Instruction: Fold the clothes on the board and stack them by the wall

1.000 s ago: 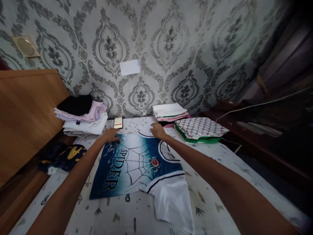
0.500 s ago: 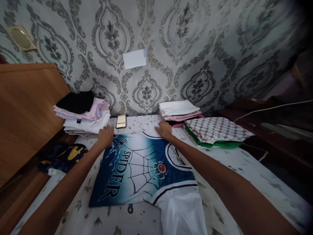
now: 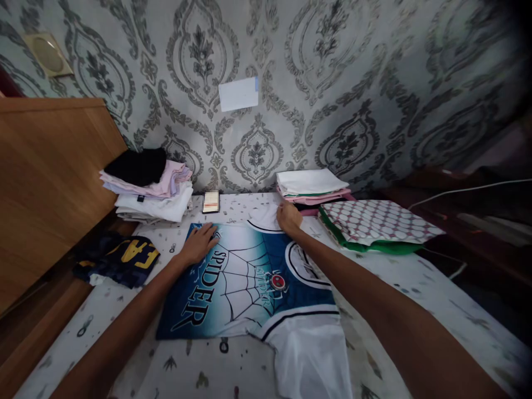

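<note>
"One printed sheet (image 3: 233,368) carried everything?"

"Yes, with the spider shirt (image 3: 245,277) spread across its middle. The black-topped pile (image 3: 155,202) sat by the far left corner, the white-topped pile (image 3: 312,183) along the far edge."

"And the hands?"

"Left hand (image 3: 200,244) open, fingers slightly spread on the hem. Right hand (image 3: 290,218) curled at the far sleeve; I couldn't tell whether it gripped. The phone (image 3: 211,201) lay near the far edge."

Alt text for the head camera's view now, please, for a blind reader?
The left hand lies flat on a blue and white "SPIDER" shirt spread on a printed sheet; the right hand curls at its far sleeve. Beyond are a lit phone and folded clothes.
</note>
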